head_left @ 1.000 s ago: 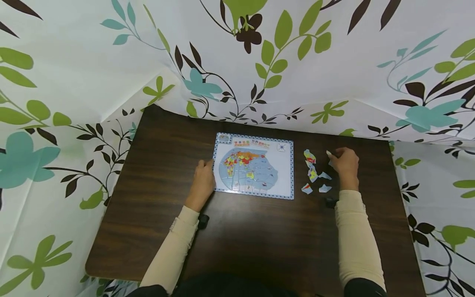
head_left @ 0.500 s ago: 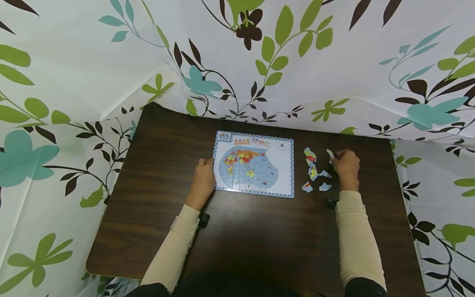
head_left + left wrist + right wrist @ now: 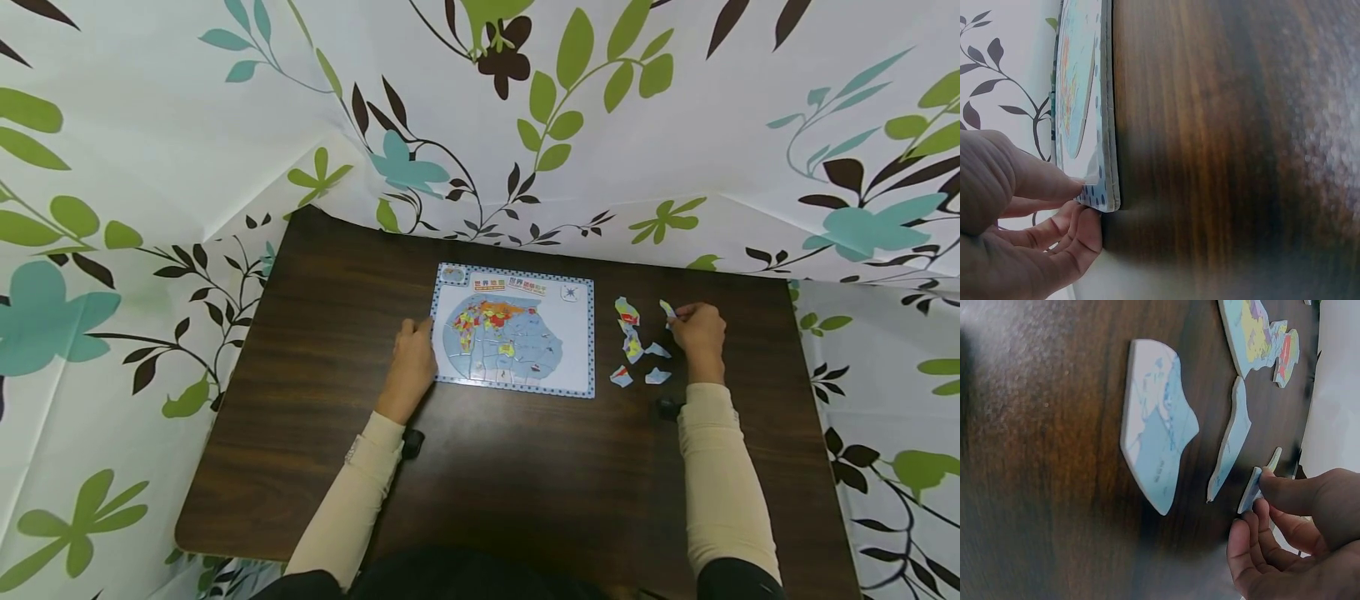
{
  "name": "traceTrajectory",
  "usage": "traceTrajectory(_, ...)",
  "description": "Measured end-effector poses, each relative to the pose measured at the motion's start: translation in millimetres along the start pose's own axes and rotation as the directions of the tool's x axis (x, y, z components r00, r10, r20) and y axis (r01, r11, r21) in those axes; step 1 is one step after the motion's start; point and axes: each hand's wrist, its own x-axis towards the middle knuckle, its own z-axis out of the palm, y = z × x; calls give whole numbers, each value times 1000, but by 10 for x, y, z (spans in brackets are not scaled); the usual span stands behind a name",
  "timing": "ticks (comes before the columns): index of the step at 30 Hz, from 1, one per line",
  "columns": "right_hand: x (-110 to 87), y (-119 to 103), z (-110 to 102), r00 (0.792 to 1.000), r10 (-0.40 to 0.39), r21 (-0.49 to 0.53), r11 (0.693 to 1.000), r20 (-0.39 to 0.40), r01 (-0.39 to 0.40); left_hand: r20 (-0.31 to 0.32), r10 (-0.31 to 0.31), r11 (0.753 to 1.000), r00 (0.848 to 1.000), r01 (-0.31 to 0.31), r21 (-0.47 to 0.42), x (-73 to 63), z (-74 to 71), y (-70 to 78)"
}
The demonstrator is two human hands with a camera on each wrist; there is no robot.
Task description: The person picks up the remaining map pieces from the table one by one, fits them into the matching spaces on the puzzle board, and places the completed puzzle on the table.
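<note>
A world map jigsaw puzzle board lies on the table, its blue map partly filled with pieces and its right part showing white. My left hand holds the board's left edge; in the left wrist view the thumb lies on the dotted border and curled fingers meet the edge from the side. To the right of the board, my right hand pinches a puzzle piece between thumb and fingers. The right wrist view shows this piece tilted, close to the tabletop, partly covered by the thumb.
Loose puzzle pieces lie between board and right hand: a colourful one, a yellow-and-purple one, a slim blue one, a pale blue one and a red-marked one. Leaf-patterned cloth borders the dark wooden table.
The piece in my right hand has turned, so its yellow-green print now shows where a whitish tip did. My left hand stays at the board's edge.
</note>
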Motion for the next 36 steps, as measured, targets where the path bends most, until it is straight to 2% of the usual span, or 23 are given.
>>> traceTrajectory(12, 6, 0, 22, 1000, -16, 2, 1000, -6, 16, -16, 10, 1000, 1000, -10, -3, 3, 11, -10)
traceTrajectory(16, -28, -56, 88, 996, -70, -31, 997, -62, 68, -4, 6, 1000, 1000, -6, -7, 4, 8, -5)
traceTrajectory(19, -79, -156, 181, 987, -138, -68, 989, -84, 133, -2, 9, 1000, 1000, -9, -7, 4, 4, 0)
traceTrajectory(23, -156, -326, 305, 977, -209, -67, 976, -34, 206, -2, 6, 1000, 1000, -6, -13, 7, -4, 6)
traceTrajectory(28, -217, -487, 415, 970, -242, -52, 969, 34, 243, 5, -4, 1000, 1000, 4, -14, 7, -10, 10)
traceTrajectory(36, -245, -584, 487, 975, -221, -68, 972, 40, 223, 9, -3, 1000, 1000, 3, -8, 3, -7, 8)
